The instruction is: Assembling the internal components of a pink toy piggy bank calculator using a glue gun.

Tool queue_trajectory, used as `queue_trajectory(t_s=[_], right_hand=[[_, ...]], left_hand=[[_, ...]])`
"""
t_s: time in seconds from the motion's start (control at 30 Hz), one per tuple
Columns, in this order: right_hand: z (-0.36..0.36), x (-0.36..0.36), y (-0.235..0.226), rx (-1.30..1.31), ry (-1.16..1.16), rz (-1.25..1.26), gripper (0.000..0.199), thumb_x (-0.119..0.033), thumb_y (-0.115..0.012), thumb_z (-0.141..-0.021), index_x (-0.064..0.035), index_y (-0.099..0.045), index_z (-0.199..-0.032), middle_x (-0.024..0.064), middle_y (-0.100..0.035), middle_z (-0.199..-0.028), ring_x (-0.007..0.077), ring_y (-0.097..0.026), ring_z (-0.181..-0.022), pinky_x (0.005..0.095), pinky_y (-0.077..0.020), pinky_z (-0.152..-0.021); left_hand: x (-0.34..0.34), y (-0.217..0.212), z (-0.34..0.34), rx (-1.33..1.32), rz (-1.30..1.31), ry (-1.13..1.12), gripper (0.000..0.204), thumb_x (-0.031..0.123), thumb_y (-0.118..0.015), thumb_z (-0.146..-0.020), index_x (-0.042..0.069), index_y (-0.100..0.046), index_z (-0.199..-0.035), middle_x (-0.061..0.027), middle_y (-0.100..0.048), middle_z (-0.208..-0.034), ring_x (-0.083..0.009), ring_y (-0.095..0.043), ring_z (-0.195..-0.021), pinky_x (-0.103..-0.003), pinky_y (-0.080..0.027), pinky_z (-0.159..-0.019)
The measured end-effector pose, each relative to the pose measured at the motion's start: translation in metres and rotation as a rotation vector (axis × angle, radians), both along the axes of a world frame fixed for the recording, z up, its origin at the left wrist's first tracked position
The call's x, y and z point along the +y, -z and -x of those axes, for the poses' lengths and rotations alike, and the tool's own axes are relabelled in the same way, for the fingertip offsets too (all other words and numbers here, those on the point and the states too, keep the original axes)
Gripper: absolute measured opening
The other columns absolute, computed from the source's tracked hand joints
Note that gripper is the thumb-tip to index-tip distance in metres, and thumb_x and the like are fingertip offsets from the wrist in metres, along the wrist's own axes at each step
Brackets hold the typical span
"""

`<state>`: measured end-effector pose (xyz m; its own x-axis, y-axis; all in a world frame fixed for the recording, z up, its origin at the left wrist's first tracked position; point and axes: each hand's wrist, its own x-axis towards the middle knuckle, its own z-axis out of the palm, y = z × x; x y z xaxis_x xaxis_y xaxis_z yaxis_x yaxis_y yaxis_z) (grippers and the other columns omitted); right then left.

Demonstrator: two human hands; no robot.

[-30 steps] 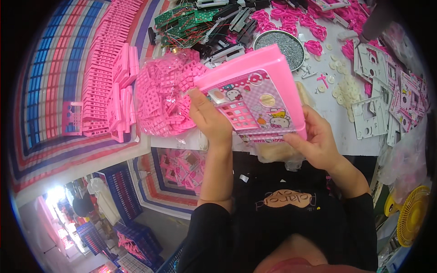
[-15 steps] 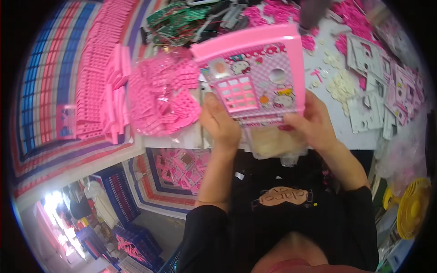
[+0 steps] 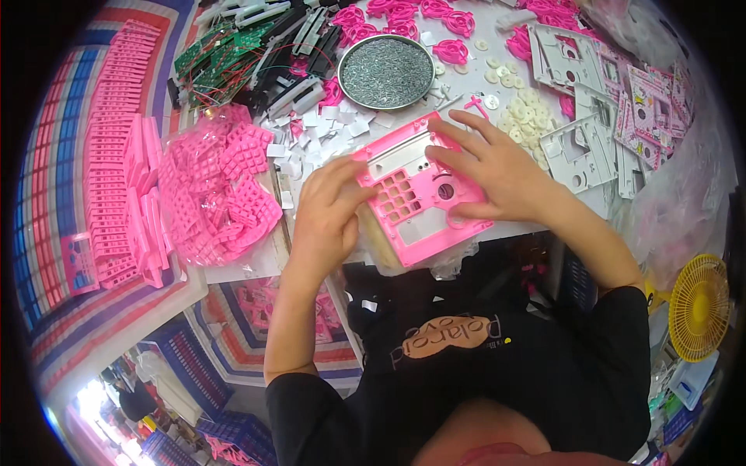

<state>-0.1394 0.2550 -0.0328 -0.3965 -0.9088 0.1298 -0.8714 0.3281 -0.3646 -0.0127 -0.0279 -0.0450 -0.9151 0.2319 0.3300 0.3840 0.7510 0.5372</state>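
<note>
A pink plastic housing (image 3: 429, 247) lies on the table in front of me, its hollow inner side facing up. It has a grid of square holes, a dark round opening and a white strip along the far side. My left hand (image 3: 326, 210) grips its left edge, fingertips beside the grid. Over the right half is my right hand (image 3: 497, 175), fingers spread and thumb near the round opening. The right fingertips partly cover the housing, and I cannot make out anything small under them. A yellowish block (image 3: 377, 242) in clear plastic shows beneath the left edge.
Beyond the housing stands a round tray (image 3: 387, 74) of small metal screws. Left are a bag of pink keypads (image 3: 221, 186), stacked pink frames (image 3: 120, 155) and green circuit boards (image 3: 225, 58). Right lie cream discs (image 3: 528, 116) and white panels (image 3: 579, 155). A yellow fan (image 3: 698, 307) is at the right.
The housing was held up with its printed face showing; now it lies lower, inner side up. My right hand has moved from its edge to spread over it. The screw tray has come into sight.
</note>
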Motion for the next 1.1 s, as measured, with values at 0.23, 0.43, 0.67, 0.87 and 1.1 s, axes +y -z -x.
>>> queue_trajectory(t_s=[0.23,0.43,0.67,0.87,1.1], right_hand=[[-0.017,-0.016,0.003,-0.002,0.020,0.003,0.080,-0.038,-0.081,-0.074,-0.0004,-0.052,-0.139,0.0224,-0.040,-0.154,0.0427,-0.042,-0.138,0.0499,-0.0425,-0.109],[-0.022,-0.013,0.013,0.007,0.031,-0.004,0.079,-0.038,-0.080,-0.077,0.0033,-0.052,-0.139,0.0205,-0.038,-0.156,0.0418,-0.039,-0.140,0.0480,-0.0410,-0.110],[0.011,0.009,0.031,-0.100,0.142,0.314,0.054,-0.029,-0.076,-0.084,-0.0035,-0.063,-0.130,0.0178,-0.054,-0.146,0.0374,-0.053,-0.131,0.0463,-0.0457,-0.106],[0.079,0.033,0.021,0.028,0.421,-0.086,0.030,-0.013,-0.070,-0.084,-0.0063,-0.070,-0.113,0.0113,-0.067,-0.103,0.0290,-0.064,-0.098,0.0387,-0.0525,-0.081],[0.099,0.029,0.038,0.235,0.327,-0.035,0.025,-0.011,-0.065,-0.087,-0.0071,-0.069,-0.111,0.0114,-0.065,-0.097,0.0321,-0.061,-0.090,0.0429,-0.0508,-0.078]], left_hand=[[0.039,-0.017,-0.006,-0.010,-0.026,0.123,0.043,-0.006,-0.063,-0.066,0.004,-0.067,-0.108,-0.0136,-0.066,-0.117,-0.0377,-0.062,-0.113,-0.049,-0.048,-0.100],[0.046,-0.001,-0.012,-0.075,0.011,0.089,0.046,-0.001,-0.070,-0.070,0.005,-0.067,-0.115,-0.0129,-0.065,-0.121,-0.0365,-0.059,-0.118,-0.048,-0.047,-0.101],[0.047,0.007,-0.015,-0.054,0.119,0.105,0.053,0.003,-0.071,-0.075,0.009,-0.066,-0.127,-0.0092,-0.063,-0.131,-0.0342,-0.056,-0.118,-0.048,-0.046,-0.102],[0.049,0.011,-0.016,-0.078,0.083,0.073,0.051,0.003,-0.071,-0.074,0.011,-0.067,-0.124,-0.0090,-0.063,-0.131,-0.0346,-0.055,-0.118,-0.048,-0.043,-0.104],[0.051,-0.003,-0.014,-0.076,-0.062,0.042,0.037,0.004,-0.071,-0.081,0.007,-0.068,-0.118,-0.0125,-0.066,-0.122,-0.0309,-0.062,-0.105,-0.041,-0.051,-0.092]])
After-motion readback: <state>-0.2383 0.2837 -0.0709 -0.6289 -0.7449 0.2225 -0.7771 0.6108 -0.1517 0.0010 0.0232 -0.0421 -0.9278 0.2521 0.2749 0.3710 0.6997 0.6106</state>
